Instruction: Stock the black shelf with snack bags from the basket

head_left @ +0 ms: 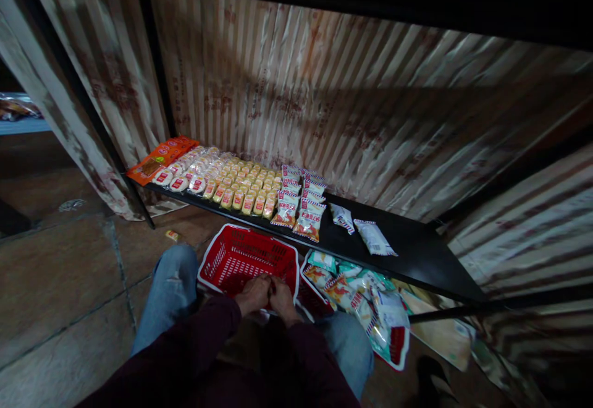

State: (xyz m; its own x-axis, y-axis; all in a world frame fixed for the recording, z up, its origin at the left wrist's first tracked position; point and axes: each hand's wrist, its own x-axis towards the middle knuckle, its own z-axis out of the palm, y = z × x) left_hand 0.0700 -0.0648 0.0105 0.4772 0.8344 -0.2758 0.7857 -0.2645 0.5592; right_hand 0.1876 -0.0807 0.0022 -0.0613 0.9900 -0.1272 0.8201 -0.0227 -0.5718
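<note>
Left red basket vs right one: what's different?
The left basket shows its mesh floor; the right basket is heaped with snack bags.
The left hand and right hand meet over the left basket, neither over the right basket.
Both baskets are red with pale rims.

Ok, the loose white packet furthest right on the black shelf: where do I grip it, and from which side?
I'd pinch the white packet across its middle with the right hand, coming from above and the front right. It lies flat, one end pointing toward the front edge of the shelf, with bare shelf to its right and another packet close on its left.
</note>
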